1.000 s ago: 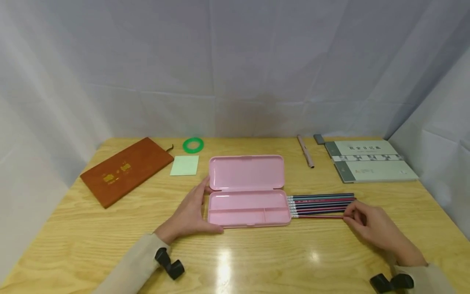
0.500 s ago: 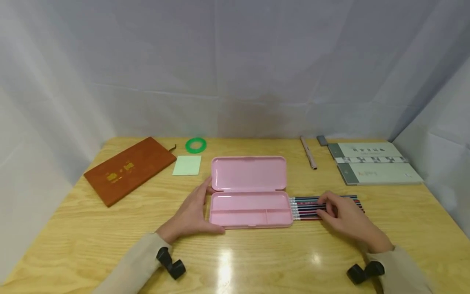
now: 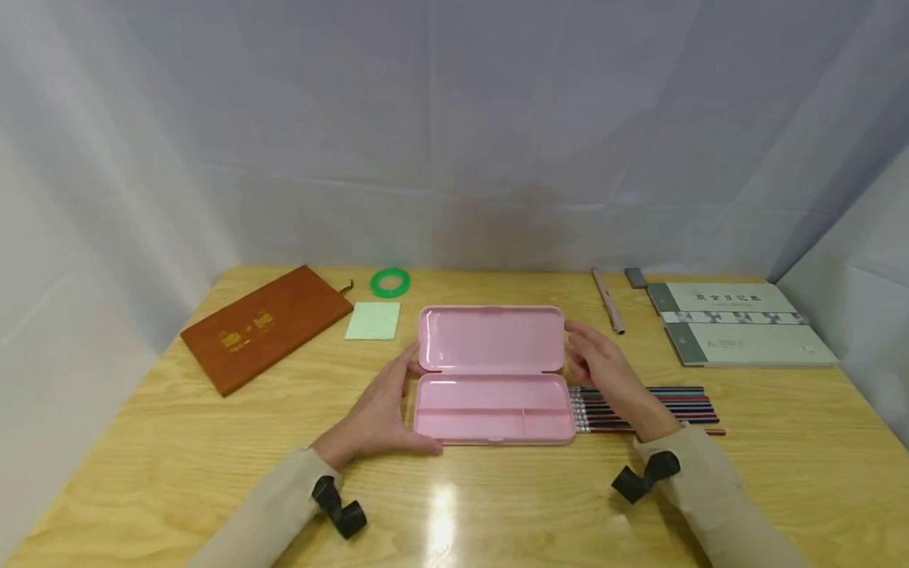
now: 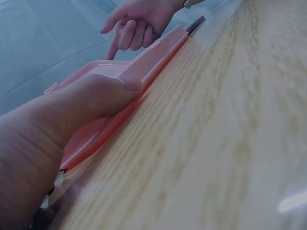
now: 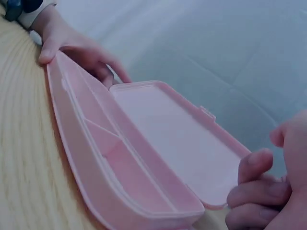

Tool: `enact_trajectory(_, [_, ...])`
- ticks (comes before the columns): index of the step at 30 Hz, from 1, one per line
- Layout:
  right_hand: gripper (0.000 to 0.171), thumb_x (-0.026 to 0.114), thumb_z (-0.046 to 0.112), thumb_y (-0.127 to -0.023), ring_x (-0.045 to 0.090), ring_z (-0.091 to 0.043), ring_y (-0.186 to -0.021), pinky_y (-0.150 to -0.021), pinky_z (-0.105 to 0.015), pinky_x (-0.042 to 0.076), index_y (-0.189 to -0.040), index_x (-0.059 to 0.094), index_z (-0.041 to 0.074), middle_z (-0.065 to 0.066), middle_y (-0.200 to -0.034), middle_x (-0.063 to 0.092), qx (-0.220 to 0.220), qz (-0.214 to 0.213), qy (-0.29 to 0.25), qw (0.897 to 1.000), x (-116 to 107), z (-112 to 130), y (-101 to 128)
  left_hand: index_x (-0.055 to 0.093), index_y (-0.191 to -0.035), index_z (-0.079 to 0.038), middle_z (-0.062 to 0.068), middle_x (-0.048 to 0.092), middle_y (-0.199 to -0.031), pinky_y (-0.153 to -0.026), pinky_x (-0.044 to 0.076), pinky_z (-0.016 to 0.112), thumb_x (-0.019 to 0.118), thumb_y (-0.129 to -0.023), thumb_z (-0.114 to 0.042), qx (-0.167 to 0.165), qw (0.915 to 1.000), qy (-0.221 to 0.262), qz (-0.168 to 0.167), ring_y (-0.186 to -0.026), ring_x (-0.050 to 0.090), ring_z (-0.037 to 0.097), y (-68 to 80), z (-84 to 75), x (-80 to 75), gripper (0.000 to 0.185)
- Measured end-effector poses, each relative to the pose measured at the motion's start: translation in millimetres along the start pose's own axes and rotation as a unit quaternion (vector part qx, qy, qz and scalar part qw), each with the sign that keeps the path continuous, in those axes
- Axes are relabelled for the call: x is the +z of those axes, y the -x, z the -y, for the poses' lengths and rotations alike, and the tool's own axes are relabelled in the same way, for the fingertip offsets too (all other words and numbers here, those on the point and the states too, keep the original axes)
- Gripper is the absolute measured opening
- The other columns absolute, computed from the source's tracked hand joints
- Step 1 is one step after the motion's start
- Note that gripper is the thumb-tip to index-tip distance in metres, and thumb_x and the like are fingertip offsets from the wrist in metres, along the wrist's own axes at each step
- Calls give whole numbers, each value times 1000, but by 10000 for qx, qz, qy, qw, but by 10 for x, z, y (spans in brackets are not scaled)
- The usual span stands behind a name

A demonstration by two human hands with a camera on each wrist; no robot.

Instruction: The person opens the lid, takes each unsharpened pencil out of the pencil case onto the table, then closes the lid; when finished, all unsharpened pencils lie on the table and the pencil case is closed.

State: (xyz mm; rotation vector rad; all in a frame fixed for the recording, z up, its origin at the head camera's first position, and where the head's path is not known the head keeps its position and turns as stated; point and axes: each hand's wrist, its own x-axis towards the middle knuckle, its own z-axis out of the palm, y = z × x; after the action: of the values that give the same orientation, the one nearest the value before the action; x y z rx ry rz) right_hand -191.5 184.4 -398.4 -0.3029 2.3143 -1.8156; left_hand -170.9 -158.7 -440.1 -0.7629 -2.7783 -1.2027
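Note:
An open pink pencil case (image 3: 465, 431) lies on the wooden table, its lid (image 3: 493, 339) folded back and its divided compartments holding nothing. My left hand (image 3: 379, 414) grips its left end, thumb (image 4: 108, 93) along the front edge and fingers round the back corner. By the lid's right edge is my right hand (image 3: 614, 379), its index finger extended at the lid's upper corner. Its other fingers (image 5: 256, 194) curl loosely beside the lid with nothing in them. Several pencils (image 3: 692, 402) lie side by side right of the case, eraser ends against it, partly hidden under my right wrist.
A brown notebook (image 3: 266, 327), pale green sticky notes (image 3: 373, 322) and a green ring (image 3: 390, 293) lie at the left. Back right are a pinkish pen (image 3: 607, 301), a small grey block (image 3: 635, 278) and a pale notebook (image 3: 746, 343). White cloth hangs behind the table.
My right hand has left the far end of the pencils, passed leftward over them and reached the lid's right edge. My left hand keeps its grip on the case.

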Motion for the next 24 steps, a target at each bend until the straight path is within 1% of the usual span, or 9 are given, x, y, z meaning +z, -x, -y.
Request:
enact_trajectory(5, [55, 19, 48, -104, 24, -9, -46, -46, -32, 17, -132, 41, 5, 8, -56, 34, -239, 200, -709, 9970, -54, -15, -4, 10, -154, -16, -3, 53, -120, -77, 43, 28, 92, -42, -56, -188, 9998, 46, -17, -94, 45, 13, 19, 3, -7, 144])
enact_trajectory(7, [49, 19, 48, -104, 20, -14, -45, -46, -37, 14, -119, 46, 11, 5, -56, 33, -519, 370, -891, 9940, -82, -42, 25, 10, -154, -14, -1, 52, -120, -80, 44, 30, 91, -43, -56, -220, 9997, 53, 9, -96, 46, 14, 29, 0, -13, 144])
enact_trajectory(9, [43, 18, 42, -105, 18, -18, -45, -45, -40, 14, -110, 49, 12, 1, -56, 33, -883, 610, -753, 9914, -100, -74, 73, 11, -154, -13, 0, 53, -122, -85, 46, 35, 91, -45, -56, -203, 9998, 63, 51, -100, 49, 13, 40, -3, -22, 142])
enact_trajectory(11, [39, 21, 31, -107, 20, -19, -46, -43, -38, 19, -107, 53, 9, -2, -58, 35, -1208, 846, -284, 9887, -106, -111, 128, 14, -153, -10, 2, 53, -124, -90, 46, 38, 91, -47, -55, -115, 9999, 87, 94, -102, 52, 13, 50, -4, -31, 138])
enact_trajectory(12, [36, 25, 28, -107, 27, -17, -48, -44, -35, 24, -108, 55, 8, 0, -63, 41, -1253, 903, 64, 9880, -103, -122, 160, 18, -152, -8, 2, 52, -124, -90, 46, 38, 91, -48, -54, -78, 9999, 82, 93, -101, 53, 12, 55, -5, -37, 135])
enact_trajectory(15, [24, 44, 18, -103, 37, -7, -54, -49, -27, 35, -116, 61, 8, 5, -69, 47, -1401, 1103, 1255, 9759, -74, -139, 252, 32, -144, -6, 2, 53, -118, -84, 45, 32, 92, -49, -50, 99, 9999, 23, 67, -95, 52, 11, 59, -3, -49, 122])
enact_trajectory(19, [34, 68, 23, -90, 36, 1, -54, -50, -20, 37, -122, 63, 15, 12, -64, 44, -1518, 1203, 2453, 9499, -35, -121, 336, 43, -134, -11, -1, 51, -109, -78, 41, 26, 91, -49, -54, 315, 9995, -85, 56, -91, 45, 11, 38, 2, -40, 107])
enact_trajectory(22, [39, 73, 30, -84, 36, 3, -54, -51, -19, 36, -120, 63, 18, 14, -62, 42, -1623, 1114, 3025, 9326, -11, -75, 365, 45, -132, -12, -1, 50, -108, -80, 40, 27, 89, -54, -53, 446, 9990, -16, 57, -93, 44, 12, 32, 0, -39, 99])
enact_trajectory(24, [39, 72, 33, -85, 35, 3, -54, -52, -18, 35, -120, 64, 18, 15, -62, 42, -1635, 1106, 3260, 9245, 6, -41, 372, 46, -132, -10, 1, 50, -107, -82, 40, 28, 86, -65, -46, 464, 9989, 92, 46, -94, 45, 14, 38, -8, -48, 86])
